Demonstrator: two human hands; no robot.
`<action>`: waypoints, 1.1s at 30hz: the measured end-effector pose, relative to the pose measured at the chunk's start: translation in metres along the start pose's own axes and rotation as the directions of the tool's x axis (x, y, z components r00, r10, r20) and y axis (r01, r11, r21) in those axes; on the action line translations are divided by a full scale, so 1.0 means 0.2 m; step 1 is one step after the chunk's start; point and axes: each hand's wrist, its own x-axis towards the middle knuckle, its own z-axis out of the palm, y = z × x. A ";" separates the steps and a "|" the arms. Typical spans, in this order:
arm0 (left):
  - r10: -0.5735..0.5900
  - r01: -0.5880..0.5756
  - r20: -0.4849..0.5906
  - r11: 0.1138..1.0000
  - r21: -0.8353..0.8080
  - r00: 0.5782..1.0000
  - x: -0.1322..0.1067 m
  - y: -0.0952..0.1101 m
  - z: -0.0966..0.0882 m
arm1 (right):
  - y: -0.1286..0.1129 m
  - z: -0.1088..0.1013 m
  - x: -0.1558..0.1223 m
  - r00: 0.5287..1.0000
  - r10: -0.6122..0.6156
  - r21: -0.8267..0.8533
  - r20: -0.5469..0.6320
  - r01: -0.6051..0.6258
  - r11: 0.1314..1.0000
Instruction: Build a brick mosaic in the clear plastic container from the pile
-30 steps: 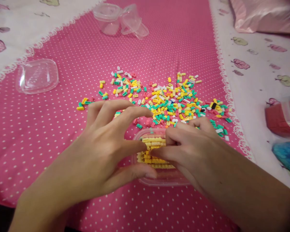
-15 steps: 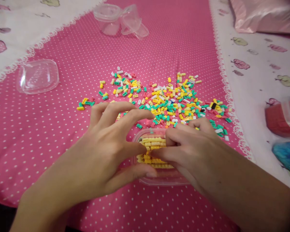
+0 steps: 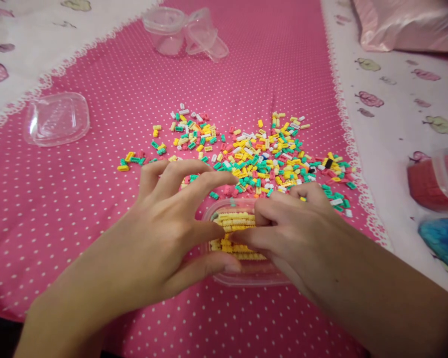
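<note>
A clear plastic container (image 3: 242, 279) sits in front of me, with rows of small yellow toy bricks (image 3: 242, 222) packed inside. My left hand (image 3: 182, 219) arches over its left side, fingers apart. The index fingertip touches the bricks, and the thumb lies across the near rim. From the right, my right hand (image 3: 291, 223) reaches in with curled fingers, one digit pressed on the yellow rows. Its grip is hidden, so anything pinched there cannot be made out. The right part of the container is covered by this hand.
Loose colored bricks (image 3: 261, 164) are scattered just beyond the container. A clear lid (image 3: 57, 119) lies at left, and clear cups (image 3: 166, 30) stand at the back. Containers with red contents (image 3: 427, 181) and blue contents (image 3: 438, 241) are at right, below a pink bag (image 3: 406, 27).
Both hands keep nearly the same pose over the container. The whole view has shifted very slightly; nothing else visibly differs.
</note>
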 end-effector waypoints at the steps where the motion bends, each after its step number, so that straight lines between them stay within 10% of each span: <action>1: 0.001 -0.001 0.000 1.000 0.010 1.000 0.00 0.00 0.00 | 0.00 0.00 0.00 1.000 -0.005 -0.004 -0.012 0.005 1.000; 33: -0.032 0.033 0.059 0.999 -0.022 0.998 0.00 0.02 0.01 | 0.04 -0.05 -0.04 0.999 -0.017 0.027 -0.048 0.018 0.999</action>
